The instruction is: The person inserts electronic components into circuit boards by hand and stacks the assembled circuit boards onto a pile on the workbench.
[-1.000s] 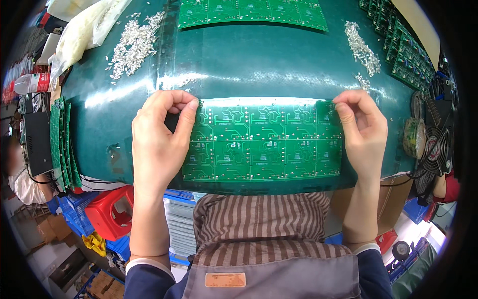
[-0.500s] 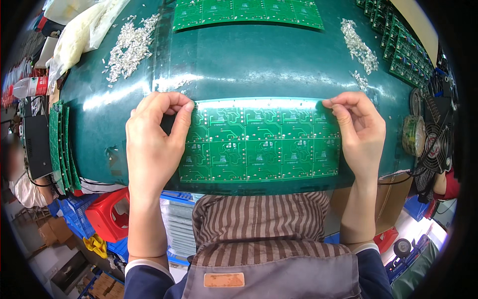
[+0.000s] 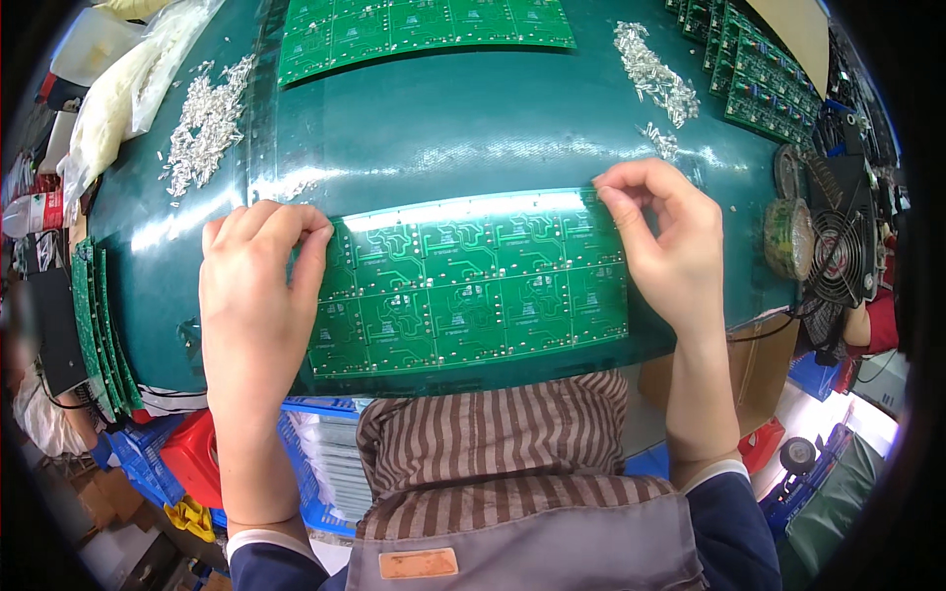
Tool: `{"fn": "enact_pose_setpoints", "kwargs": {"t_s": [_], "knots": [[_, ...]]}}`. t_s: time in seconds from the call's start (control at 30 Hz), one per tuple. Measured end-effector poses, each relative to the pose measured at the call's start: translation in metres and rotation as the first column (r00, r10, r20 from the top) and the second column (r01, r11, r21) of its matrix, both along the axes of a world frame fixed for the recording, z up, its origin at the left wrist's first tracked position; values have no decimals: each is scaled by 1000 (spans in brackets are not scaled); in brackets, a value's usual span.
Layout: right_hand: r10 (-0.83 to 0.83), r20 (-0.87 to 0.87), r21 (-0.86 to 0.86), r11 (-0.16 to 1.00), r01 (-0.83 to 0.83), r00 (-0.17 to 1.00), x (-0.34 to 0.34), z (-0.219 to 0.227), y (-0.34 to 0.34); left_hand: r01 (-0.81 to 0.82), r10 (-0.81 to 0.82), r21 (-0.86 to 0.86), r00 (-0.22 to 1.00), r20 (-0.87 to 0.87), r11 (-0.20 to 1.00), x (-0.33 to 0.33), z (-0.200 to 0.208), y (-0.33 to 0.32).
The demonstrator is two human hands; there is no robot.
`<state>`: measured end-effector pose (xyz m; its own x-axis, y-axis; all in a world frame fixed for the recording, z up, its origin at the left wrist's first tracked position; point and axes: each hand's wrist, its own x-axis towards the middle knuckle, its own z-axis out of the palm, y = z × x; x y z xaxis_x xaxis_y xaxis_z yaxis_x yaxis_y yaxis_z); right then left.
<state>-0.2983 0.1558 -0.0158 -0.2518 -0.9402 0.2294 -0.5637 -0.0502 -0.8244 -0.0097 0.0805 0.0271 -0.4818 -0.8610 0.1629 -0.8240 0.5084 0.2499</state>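
A green printed circuit board [image 3: 473,295], patterned in repeated panels, lies in front of me over the near part of the table. At its far left corner, my left hand [image 3: 264,281] is closed, with thumb and forefinger pinched on the edge. My right hand [image 3: 665,236] pinches the far right corner the same way, its other fingers curled. Whether a small part is also between the fingertips is hidden. Small clear parts with metal leads form a pile [image 3: 209,123] beyond my left hand and another pile [image 3: 655,74] beyond my right.
Another green board [image 3: 424,30] lies at the far side of the green tabletop [image 3: 424,118]. Populated boards [image 3: 764,84] lean in a row at far right, near a fan [image 3: 838,251]. Upright boards [image 3: 99,325] and a plastic bottle [image 3: 34,214] are at left. Below stands a red stool [image 3: 192,458].
The whole view has swung, so the scene sits farther left and slightly turned. Both hands keep their places at the board's far corners.
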Motion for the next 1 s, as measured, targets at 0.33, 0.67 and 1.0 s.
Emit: {"fn": "enact_pose_setpoints", "kwargs": {"t_s": [0.33,0.67,1.0], "knots": [[15,57,43,999,-17,998,-6,-1,0,22,-23,-26,999,-33,999,2,-4,1],[37,-294,-37,998,-50,955,7,13,-3,-100,106,37,978,-181,994,27,-5,-3],[-8,-361,-77,997,-21,933,10,7,5,-626,618,76,731,-289,776,70,-25,-50]]}}
